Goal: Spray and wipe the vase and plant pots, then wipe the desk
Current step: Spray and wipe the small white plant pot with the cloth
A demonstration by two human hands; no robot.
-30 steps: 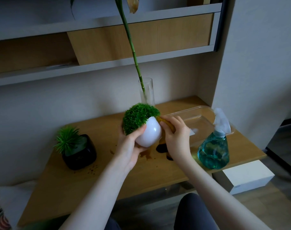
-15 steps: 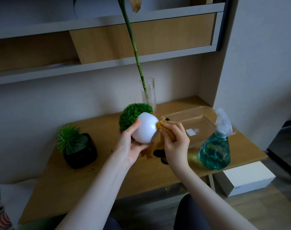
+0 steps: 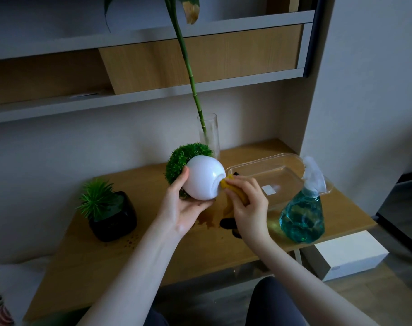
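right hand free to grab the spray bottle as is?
Probably not right away: the right hand grips the yellow cloth against the white pot. The spray bottle stands just beside it, with nothing between.

The left hand [image 3: 183,208] hides the white pot's [image 3: 203,181] underside; the stem [image 3: 188,67] is cut off above.

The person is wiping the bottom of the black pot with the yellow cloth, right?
Not quite. In the head view the yellow cloth is wiping the bottom of the white pot, tipped over in the left hand. The black pot sits on the desk.
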